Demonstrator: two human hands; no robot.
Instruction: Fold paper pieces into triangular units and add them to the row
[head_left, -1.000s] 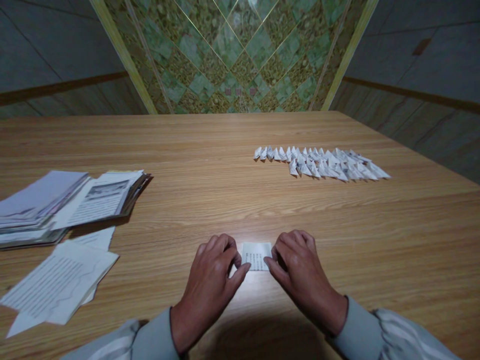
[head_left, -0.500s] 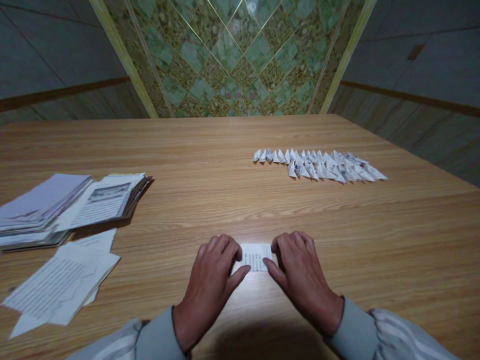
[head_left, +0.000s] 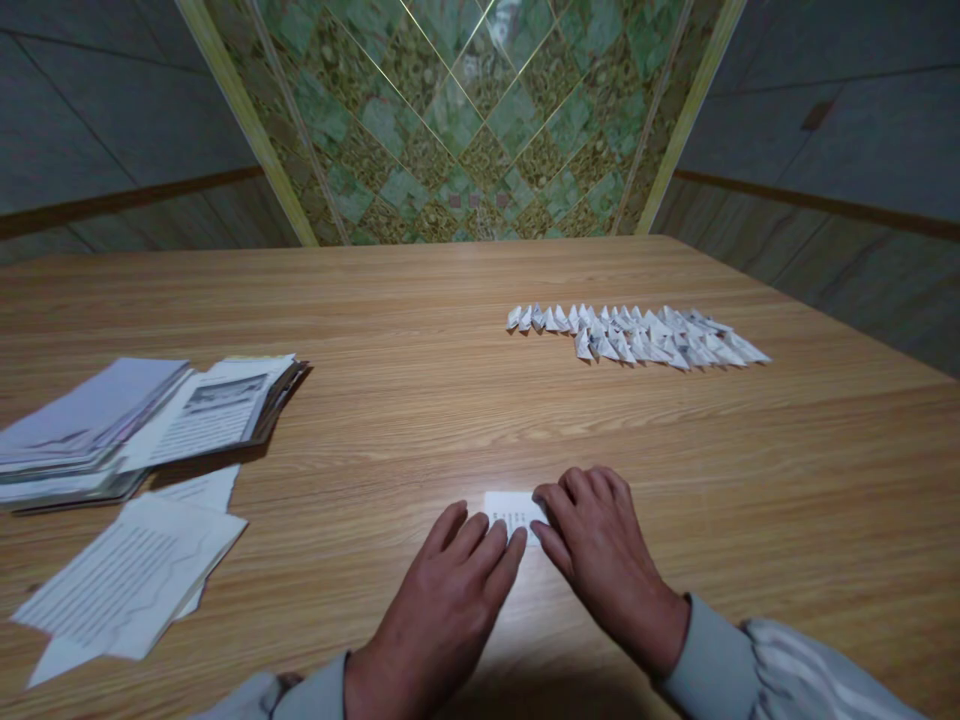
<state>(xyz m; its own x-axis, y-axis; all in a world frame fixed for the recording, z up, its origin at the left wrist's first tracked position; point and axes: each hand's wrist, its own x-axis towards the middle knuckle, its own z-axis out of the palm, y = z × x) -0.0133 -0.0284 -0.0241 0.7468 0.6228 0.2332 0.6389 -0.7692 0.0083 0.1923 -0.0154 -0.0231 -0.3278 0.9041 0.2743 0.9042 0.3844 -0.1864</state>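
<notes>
A small folded piece of printed white paper lies on the wooden table between my hands. My left hand rests palm down at its left and near edge, fingers apart, the fingertips covering part of it. At the paper's right end, my right hand has its thumb and index finger closed on the edge. Two rows of small folded paper shapes stand farther back on the right.
On the left lie stacks of paper and an open booklet. Loose printed sheets overlap nearer to me. The wooden table reaches back to a green tiled wall.
My left hand has turned and spread its fingers, moving over the paper's near left part. The thumb and fingers of my right hand have shifted slightly left on the paper. The view has tilted slightly.
</notes>
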